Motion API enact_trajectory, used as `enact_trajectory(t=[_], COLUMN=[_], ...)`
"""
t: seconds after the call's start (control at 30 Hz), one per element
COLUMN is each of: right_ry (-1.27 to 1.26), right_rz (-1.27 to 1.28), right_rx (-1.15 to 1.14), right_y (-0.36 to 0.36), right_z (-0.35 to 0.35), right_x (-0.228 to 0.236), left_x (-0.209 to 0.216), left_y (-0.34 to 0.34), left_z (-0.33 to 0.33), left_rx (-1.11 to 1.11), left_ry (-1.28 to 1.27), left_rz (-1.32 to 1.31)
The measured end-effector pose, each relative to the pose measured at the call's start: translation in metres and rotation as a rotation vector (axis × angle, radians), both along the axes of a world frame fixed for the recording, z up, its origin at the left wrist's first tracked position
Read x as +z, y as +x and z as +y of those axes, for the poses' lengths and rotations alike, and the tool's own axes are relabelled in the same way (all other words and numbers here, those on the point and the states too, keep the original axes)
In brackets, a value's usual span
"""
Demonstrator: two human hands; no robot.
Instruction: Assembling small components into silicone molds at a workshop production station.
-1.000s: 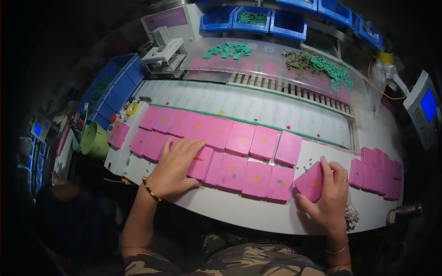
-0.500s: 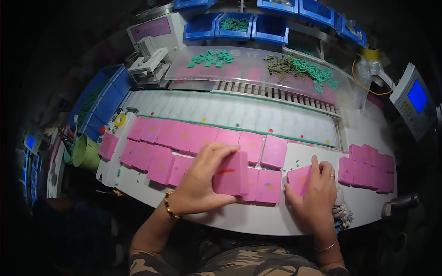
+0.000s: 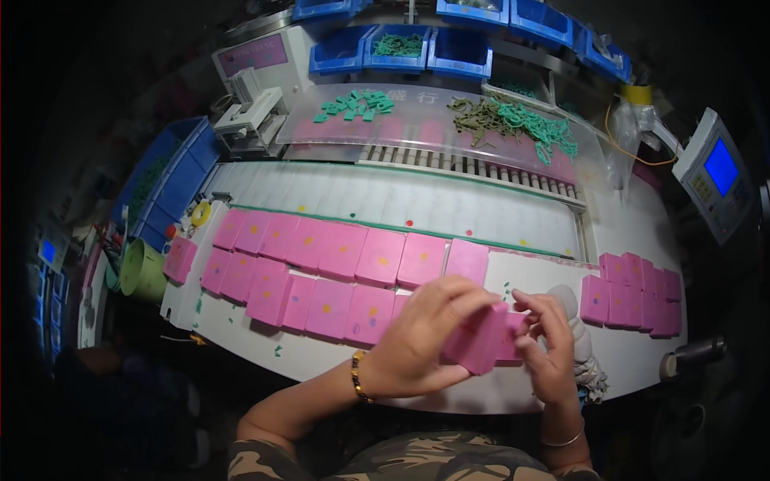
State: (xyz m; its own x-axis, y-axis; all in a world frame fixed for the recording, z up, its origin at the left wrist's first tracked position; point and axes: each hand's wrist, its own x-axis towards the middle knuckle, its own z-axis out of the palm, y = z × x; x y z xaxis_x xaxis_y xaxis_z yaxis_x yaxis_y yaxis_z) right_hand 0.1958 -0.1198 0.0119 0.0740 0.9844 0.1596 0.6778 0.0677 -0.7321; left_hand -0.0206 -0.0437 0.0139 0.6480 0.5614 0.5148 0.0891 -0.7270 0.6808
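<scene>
On the white bench (image 3: 449, 204), two hands (image 3: 481, 337) grip two pink pads (image 3: 485, 343).

We have a single view, a wide fisheye camera worn on the head, looking steeply down and forward over the white worktop (image 3: 497, 204) from close above. Our own forearms enter from the lower edge, and the blue bins (image 3: 401, 48) at the back bend along the top rim. No second view shares the scene.

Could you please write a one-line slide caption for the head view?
Both hands, left hand and right hand, hold pink cards above rows of pink cards.
</scene>
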Motion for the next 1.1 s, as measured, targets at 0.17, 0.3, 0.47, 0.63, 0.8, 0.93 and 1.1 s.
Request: enact_trajectory(t=[0.17,0.3,0.47,0.63,0.8,0.93,1.1], right_ry=[-0.194,-0.268,-0.104,0.306,0.313,0.253,0.205], right_rz=[0.999,1.055,0.786,0.161,0.051,0.056,0.123], right_rx=[0.347,0.35,0.33,0.209,0.379,0.494,0.481], right_y=[-0.001,0.005,0.005,-0.003,-0.004,0.003,0.002], right_z=[-0.005,-0.003,0.005,0.008,0.015,0.015,0.013], right_x=[-0.004,-0.007,-0.017,-0.007,0.009,0.017,0.02], left_x=[-0.012,-0.018,-0.007,-0.012,-0.006,-0.002,0.0], left_y=[0.023,0.025,0.025,0.034,0.03,0.025,0.022], left_z=[-0.015,-0.013,-0.014,-0.022,-0.014,-0.012,-0.01], left_rx=[-0.098,-0.125,-0.225,-0.109,-0.176,-0.213,-0.265], left_ry=[0.177,0.28,0.105,-0.189,-0.461,-0.568,-0.778], left_rz=[-0.116,-0.09,0.063,-0.081,0.012,0.016,-0.011])
